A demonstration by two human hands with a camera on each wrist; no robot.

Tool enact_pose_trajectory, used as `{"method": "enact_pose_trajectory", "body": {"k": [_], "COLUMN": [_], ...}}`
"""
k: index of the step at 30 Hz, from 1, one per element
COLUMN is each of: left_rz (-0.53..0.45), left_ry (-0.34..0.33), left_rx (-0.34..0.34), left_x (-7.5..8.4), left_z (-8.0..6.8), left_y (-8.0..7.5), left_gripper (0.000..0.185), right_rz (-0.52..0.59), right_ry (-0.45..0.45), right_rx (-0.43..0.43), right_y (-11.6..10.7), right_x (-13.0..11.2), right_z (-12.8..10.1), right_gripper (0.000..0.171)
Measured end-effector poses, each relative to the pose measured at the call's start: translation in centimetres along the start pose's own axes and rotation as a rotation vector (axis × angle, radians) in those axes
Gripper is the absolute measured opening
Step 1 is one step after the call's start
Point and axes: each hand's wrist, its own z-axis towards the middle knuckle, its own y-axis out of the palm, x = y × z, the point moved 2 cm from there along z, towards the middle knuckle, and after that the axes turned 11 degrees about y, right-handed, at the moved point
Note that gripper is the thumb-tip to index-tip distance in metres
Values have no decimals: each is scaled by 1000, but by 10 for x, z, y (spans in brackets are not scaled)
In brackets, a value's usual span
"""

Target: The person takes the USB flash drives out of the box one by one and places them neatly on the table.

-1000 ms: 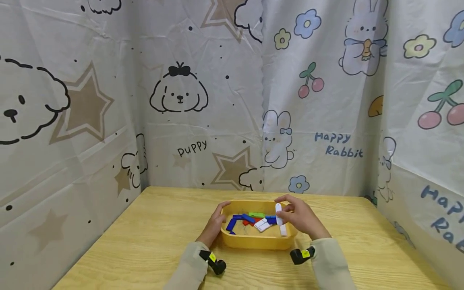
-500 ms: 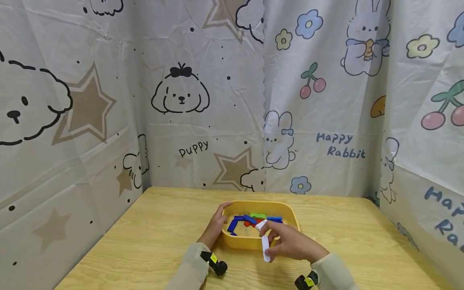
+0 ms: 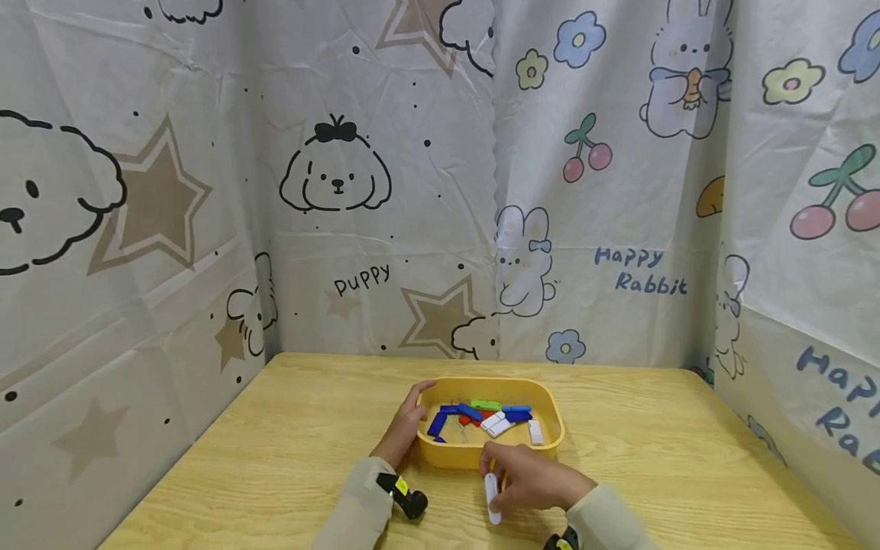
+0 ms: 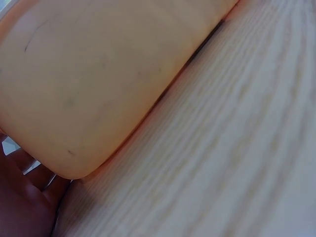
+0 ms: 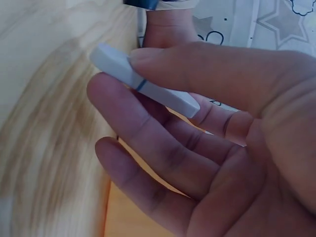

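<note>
the white block (image 3: pixel 490 495) sits in the right hand (image 3: pixel 529 481), pinched between the thumb and the fingers (image 5: pixel 148 133), low over the wooden table (image 3: pixel 275 458) just in front of the yellow tray (image 3: pixel 481 457). in the right wrist view the white block (image 5: pixel 143 89) is a flat bar with a thin blue line across it, the thumb lying on top and the other fingers curled loosely beneath. no lettering can be read on the block.

the tray's near wall lies just behind the right hand and apart from the block. inside the tray lie several blue blocks (image 3: pixel 440 422), a green block (image 3: pixel 486 405), a red block (image 3: pixel 471 420) partly covered by the others, and more white blocks (image 3: pixel 496 425), with one white block (image 3: pixel 535 433) alone near the tray's right wall.

the left hand (image 3: pixel 406 424) holds the tray's left end, its thumb hooked over the rim and the fingers against the outer wall. the left wrist view shows only the tray's curved outer wall (image 4: pixel 98 84) close up, the table grain, and part of a hand at the lower left edge.

a printed curtain (image 3: pixel 206 229) hangs round the table on three sides. it reads "puppy" (image 3: pixel 363 279) beside a drawn dog, and "happy rabbit" (image 3: pixel 641 270) beside a drawn rabbit, with stars, cherries and flowers about. a small black device with a yellow tag (image 3: pixel 406 493) sits on the left wrist's sleeve.
</note>
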Motion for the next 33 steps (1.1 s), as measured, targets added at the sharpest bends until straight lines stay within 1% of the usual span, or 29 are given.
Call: {"method": "enact_pose_trajectory", "body": {"k": [3,6,11,17,22,28,33], "left_rz": [-3,1,2,14,7,5,2], "left_ry": [-5,-16,-24,-13,0,1,-12], "left_rx": [7,-2,1,15,6,15,20], "left_x": [-14,-19,-18,-17,-16,-16,-18], "left_z": [5,5,5,7,8,9,8], "left_y": [0,0,-1,-1,1,1,0], "left_gripper": [59,60,59,60,59,60,59], "right_rz": [-25,-44,-91,-124,-215,-335,-377], "right_ry": [8,8,-12,8,27,25,42], "right_rx": [10,21,60,49,74,101,124], "right_y": [3,7,8,7,7,11,14], "right_x": [1,3,4,1,0,-4,-4], "right_z": [1,3,6,5,5,4,3], "right_gripper": [35,34,34,30,30,25,24]}}
